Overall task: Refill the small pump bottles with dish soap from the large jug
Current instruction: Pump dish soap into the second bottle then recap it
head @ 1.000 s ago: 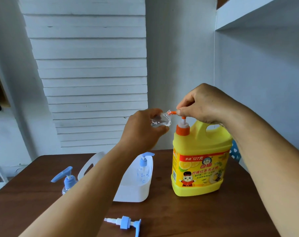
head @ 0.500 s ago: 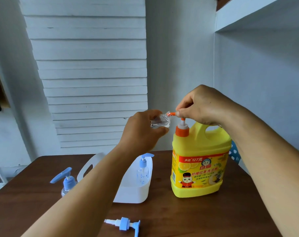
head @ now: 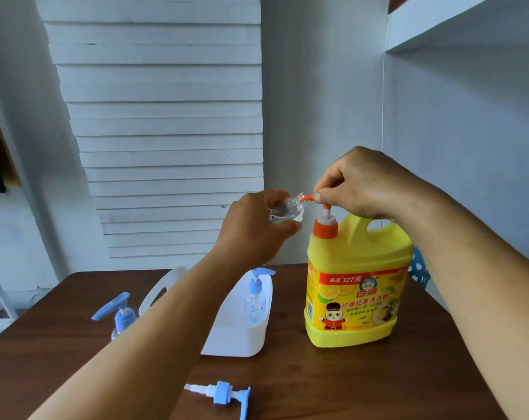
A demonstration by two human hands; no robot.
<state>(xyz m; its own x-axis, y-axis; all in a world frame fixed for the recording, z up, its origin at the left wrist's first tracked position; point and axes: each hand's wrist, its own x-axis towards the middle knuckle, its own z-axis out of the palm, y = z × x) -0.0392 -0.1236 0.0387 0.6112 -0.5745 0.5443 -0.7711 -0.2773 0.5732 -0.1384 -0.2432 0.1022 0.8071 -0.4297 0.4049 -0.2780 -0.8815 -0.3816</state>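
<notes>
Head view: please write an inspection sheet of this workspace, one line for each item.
Surface: brown wooden table.
Job's things: yellow jug upright; clear small bottle held at orange spout; loose blue pump lying flat.
Clutter: white caddy holding one pump bottle; another pump bottle beside it.
Grippers: left hand grips small bottle; right hand on jug's pump head.
Cables: nothing seen.
Surroundings: white louvred shutter, shelf.

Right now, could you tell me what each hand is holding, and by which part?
The left hand grips the clear bottle around its body. The right hand pinches the jug's orange pump head.
</notes>
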